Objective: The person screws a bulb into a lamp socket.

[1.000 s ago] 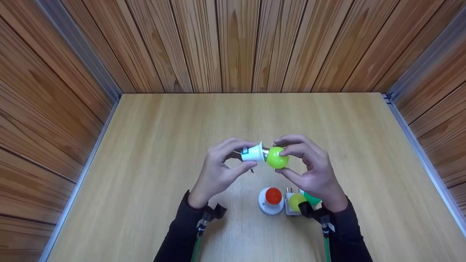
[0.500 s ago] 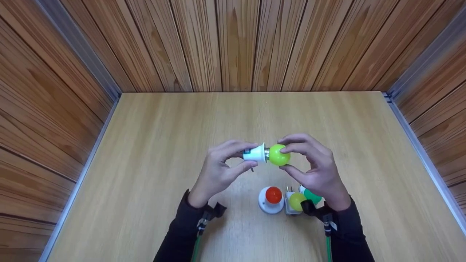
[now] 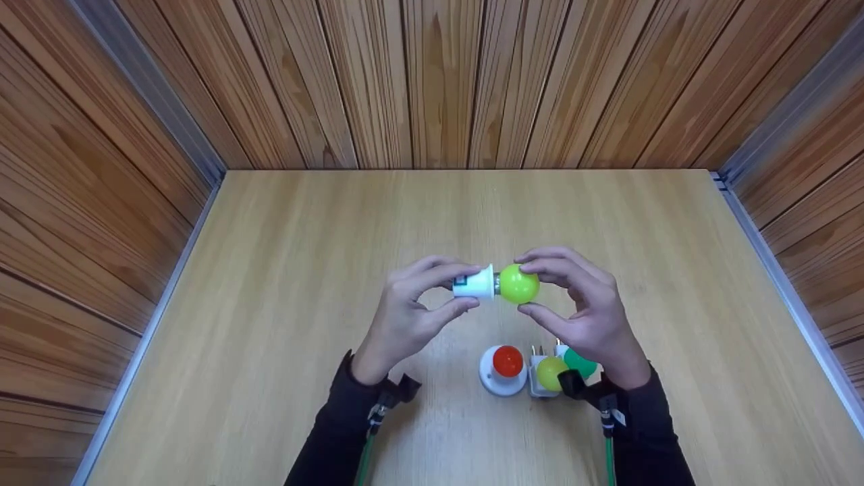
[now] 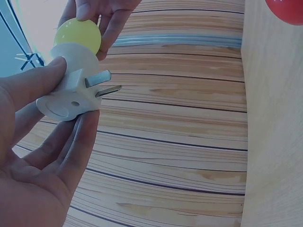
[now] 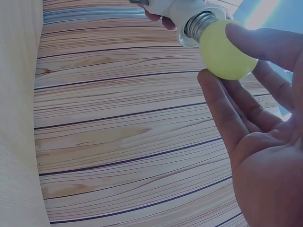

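Observation:
My left hand [image 3: 413,307] grips a white plug-in lamp socket [image 3: 474,283] between thumb and fingers. Two flat metal prongs [image 4: 98,78] stick out of the socket's side in the left wrist view. Fingertips of my right hand [image 3: 577,297] pinch a yellow-green round light bulb [image 3: 520,284]. In the right wrist view the bulb's silver screw thread [image 5: 200,24] sits at the socket's mouth, partly inside it, with some turns showing. Socket and bulb lie in one line, held above the table.
On the wooden table [image 3: 324,229], nearer the person, stands a red bulb [image 3: 507,361] in a round white base [image 3: 498,387]. To its right are a yellow bulb [image 3: 551,373] on a white plug socket and a green bulb [image 3: 582,364], partly hidden by the right wrist. Wood-plank walls [image 3: 439,88] enclose the table.
The bulb has come from a tilt into line with the socket, its thread at the mouth. Both hands have shifted slightly right, the right one also a little away from the person.

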Action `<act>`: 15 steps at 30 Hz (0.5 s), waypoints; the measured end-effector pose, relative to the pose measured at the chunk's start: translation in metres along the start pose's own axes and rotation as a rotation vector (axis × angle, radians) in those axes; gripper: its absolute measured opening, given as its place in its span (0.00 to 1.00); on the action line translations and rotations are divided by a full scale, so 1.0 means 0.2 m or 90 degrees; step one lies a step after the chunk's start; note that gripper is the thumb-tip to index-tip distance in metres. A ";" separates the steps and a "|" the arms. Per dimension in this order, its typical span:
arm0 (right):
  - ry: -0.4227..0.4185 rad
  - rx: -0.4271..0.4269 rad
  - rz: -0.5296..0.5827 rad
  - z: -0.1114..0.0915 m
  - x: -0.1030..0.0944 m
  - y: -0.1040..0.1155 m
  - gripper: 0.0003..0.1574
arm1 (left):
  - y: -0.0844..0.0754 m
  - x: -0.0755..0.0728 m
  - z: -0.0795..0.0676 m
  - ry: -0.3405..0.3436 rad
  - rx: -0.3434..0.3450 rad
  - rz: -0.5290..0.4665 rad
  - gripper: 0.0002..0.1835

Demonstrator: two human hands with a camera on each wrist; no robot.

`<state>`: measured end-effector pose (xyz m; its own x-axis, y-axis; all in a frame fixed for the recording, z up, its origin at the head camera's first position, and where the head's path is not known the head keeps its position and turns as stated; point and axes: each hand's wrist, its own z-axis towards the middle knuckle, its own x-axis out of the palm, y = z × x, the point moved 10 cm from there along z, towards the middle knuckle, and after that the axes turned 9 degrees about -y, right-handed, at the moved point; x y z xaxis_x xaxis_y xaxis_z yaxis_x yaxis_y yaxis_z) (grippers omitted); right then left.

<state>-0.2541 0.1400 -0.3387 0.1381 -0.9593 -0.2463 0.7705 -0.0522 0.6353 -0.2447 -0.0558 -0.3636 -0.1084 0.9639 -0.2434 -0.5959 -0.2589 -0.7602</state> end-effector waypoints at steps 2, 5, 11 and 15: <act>-0.002 0.006 0.005 0.00 0.00 -0.01 0.35 | -0.01 0.00 0.00 -0.005 0.009 -0.001 0.19; -0.005 0.015 0.009 -0.01 0.00 -0.01 0.36 | -0.02 0.00 0.00 -0.011 0.021 -0.001 0.19; -0.017 0.039 -0.009 -0.01 -0.01 -0.03 0.36 | -0.03 -0.01 0.00 -0.022 0.039 0.012 0.19; -0.020 0.043 -0.020 -0.01 -0.02 -0.03 0.36 | -0.04 -0.01 0.00 -0.027 0.048 0.017 0.19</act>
<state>-0.2590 0.1445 -0.3431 0.0947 -0.9649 -0.2447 0.7301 -0.0998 0.6760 -0.2404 -0.0556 -0.3577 -0.1572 0.9590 -0.2357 -0.6509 -0.2801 -0.7056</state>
